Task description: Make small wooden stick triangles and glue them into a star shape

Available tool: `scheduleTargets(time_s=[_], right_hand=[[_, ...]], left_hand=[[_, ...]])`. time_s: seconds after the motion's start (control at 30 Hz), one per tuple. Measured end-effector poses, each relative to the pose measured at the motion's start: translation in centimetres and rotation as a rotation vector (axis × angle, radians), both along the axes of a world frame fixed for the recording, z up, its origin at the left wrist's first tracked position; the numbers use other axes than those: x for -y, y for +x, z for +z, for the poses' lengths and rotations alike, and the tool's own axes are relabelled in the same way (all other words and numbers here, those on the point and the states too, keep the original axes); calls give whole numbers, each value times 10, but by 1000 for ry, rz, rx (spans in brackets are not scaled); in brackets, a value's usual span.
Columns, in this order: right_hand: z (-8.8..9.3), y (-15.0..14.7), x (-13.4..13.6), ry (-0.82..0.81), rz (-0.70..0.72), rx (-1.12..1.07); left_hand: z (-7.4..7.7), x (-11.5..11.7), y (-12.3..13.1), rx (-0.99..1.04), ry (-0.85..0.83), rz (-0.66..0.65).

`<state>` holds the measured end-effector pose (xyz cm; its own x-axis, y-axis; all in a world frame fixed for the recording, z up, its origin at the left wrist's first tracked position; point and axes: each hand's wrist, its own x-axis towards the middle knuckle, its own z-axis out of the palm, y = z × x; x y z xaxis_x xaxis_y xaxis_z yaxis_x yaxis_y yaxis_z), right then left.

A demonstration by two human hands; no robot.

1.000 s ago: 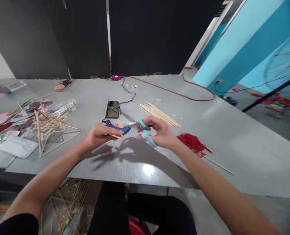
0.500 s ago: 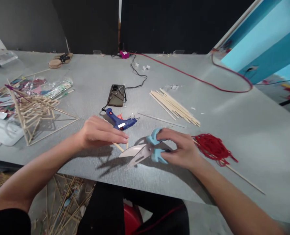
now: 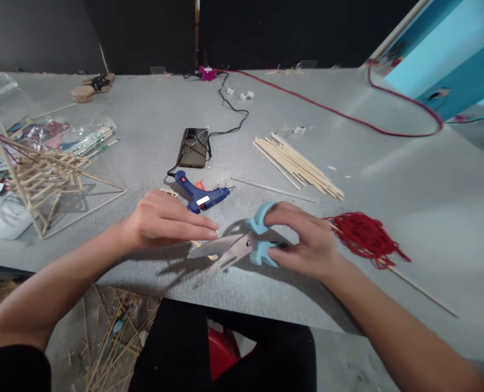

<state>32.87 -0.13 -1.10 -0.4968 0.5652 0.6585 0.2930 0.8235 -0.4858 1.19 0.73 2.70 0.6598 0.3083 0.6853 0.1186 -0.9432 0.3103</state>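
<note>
My left hand [image 3: 166,220] is closed, thumb and fingers pinching thin bamboo sticks [image 3: 212,257], mostly hidden behind the fingers and a blade. In my right hand [image 3: 307,239] are scissors [image 3: 249,243] with light blue handles, the fingers through the loops. Their blades are spread and point left, the upper one crossing in front of the sticks just below my left fingertips. Just beyond my left hand lies a blue hot glue gun [image 3: 201,196], its nozzle pointing right. Close to my right wrist is a tangle of red yarn [image 3: 364,237] over a thin stick [image 3: 423,292].
A bundle of bamboo sticks [image 3: 296,166] lies right of a phone [image 3: 193,148]. At left stands a stick frame [image 3: 41,188] beside plastic packets [image 3: 90,139]. A black cord [image 3: 236,111] and red cable [image 3: 327,109] cross the table's back. Loose sticks [image 3: 115,337] litter the floor.
The scissors have shifted slightly left, so their blades reach further past my left fingertips and across the sticks. My view has tilted down a little. Both hands keep their grip.
</note>
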Motion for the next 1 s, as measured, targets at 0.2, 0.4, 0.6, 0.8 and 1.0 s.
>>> scheduleTargets(time_s=[0.2, 0.4, 0.6, 0.8, 1.0], right_hand=[[-3, -1, 0, 34, 28, -12], [0, 1, 0, 45, -8, 39], [0, 3, 0, 77, -29, 29], [-1, 3, 0, 57, -52, 56], [1, 4, 1, 59, -71, 88]], left_hand=[[-3, -3, -5, -91, -3, -4], [-4, 1, -3, -48, -24, -24], [-7, 5, 0, -46, -27, -17], [-11, 5, -1, -82, -103, -38], [-13, 2, 1, -53, -50, -68]])
